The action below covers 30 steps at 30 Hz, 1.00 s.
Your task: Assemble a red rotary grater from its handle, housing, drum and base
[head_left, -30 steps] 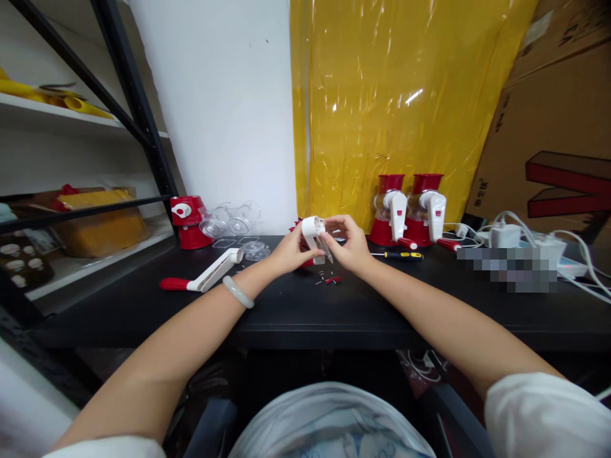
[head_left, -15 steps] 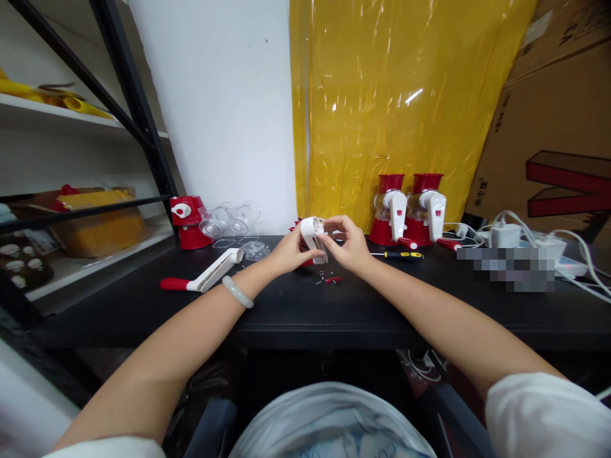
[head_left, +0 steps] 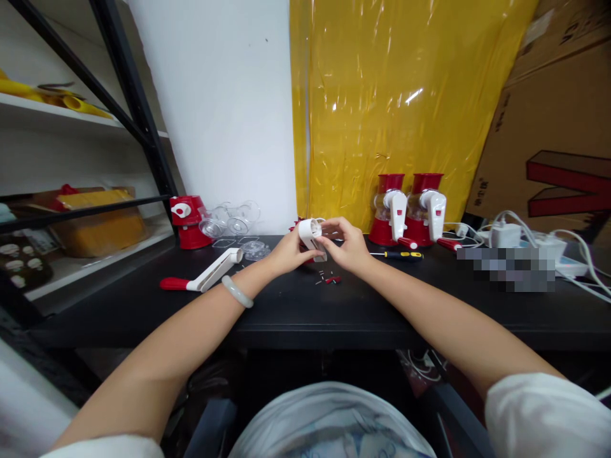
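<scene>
My left hand [head_left: 287, 252] is closed round a white crank handle [head_left: 308, 230], holding it above the table with its round, hollow end up. At that round end, the thumb and fingers of my right hand [head_left: 348, 244] are pinched together; whether a small separate part is between them I cannot make out. The handle's red grip is mostly hidden behind my left fingers. Just below, on the table, lie several small screws [head_left: 321, 278] and a small red piece [head_left: 333, 280]. A second white crank handle [head_left: 217, 270] with a red grip lies left of my hands.
Two red-and-white rotary graters [head_left: 386, 219] stand at the back right, near a yellow-and-black screwdriver [head_left: 403, 256]. Clear plastic parts [head_left: 238, 219] and a red grater base [head_left: 188, 222] are at the back left. White chargers and cables [head_left: 506, 235] crowd the right side.
The white crank handle has tilted slightly in my left hand, its round end turning a little toward the right and sinking slightly. My right fingers stay at that end.
</scene>
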Motion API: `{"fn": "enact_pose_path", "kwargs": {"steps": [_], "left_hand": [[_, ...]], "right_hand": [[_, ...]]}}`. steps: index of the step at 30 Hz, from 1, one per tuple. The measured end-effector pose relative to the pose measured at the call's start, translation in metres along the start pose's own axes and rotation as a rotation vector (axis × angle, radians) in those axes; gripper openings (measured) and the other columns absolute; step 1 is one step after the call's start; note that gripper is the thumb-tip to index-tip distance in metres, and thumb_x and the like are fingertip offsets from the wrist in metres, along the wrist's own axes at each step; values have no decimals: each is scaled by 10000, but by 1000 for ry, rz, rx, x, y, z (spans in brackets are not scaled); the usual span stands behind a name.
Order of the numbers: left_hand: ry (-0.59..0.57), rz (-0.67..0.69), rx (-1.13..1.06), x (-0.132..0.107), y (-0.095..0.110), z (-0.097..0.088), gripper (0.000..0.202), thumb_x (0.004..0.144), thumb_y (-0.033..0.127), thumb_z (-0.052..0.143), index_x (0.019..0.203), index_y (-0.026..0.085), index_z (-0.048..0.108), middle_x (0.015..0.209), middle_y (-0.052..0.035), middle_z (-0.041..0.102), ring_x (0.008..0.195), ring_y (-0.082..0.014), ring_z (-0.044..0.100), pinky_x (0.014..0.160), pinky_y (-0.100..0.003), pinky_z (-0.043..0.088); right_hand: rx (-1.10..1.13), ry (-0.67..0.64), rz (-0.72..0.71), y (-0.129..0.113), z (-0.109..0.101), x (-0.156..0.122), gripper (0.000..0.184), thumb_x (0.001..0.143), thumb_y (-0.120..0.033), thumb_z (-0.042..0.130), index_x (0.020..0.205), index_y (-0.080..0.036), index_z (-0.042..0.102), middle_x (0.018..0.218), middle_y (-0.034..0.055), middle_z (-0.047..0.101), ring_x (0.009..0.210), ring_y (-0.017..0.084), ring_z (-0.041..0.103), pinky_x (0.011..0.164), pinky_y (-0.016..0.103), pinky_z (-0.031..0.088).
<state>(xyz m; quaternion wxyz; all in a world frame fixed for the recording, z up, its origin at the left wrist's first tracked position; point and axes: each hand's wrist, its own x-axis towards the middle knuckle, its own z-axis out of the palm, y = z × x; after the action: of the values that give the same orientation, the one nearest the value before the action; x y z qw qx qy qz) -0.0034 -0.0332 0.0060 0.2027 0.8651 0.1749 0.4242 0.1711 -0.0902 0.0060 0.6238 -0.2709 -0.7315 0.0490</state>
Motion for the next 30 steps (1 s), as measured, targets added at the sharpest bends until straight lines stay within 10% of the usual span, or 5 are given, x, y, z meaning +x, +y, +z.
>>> {"fn": "enact_pose_path", "kwargs": {"steps": [22,30], "left_hand": [[-35,47,87,2,1,-4,471,762,313,718,1175,134,578,1195,-147,636,1127,-281,592,989,-443,444],[160,-239,-314,13,6,-18,584,718,344,758,1209,128,525,1172,-157,660,1056,-280,642,887,-429,537]], "right_hand": [[-56,-21,23,1,0,1,294,789,-382,683,1015,-218,593,983,68,704,873,196,692,827,371,564],[-21,8,144,15,-8,7,317,874,-431,558,1103,-213,546,1091,103,681,1003,202,652,833,363,534]]}}
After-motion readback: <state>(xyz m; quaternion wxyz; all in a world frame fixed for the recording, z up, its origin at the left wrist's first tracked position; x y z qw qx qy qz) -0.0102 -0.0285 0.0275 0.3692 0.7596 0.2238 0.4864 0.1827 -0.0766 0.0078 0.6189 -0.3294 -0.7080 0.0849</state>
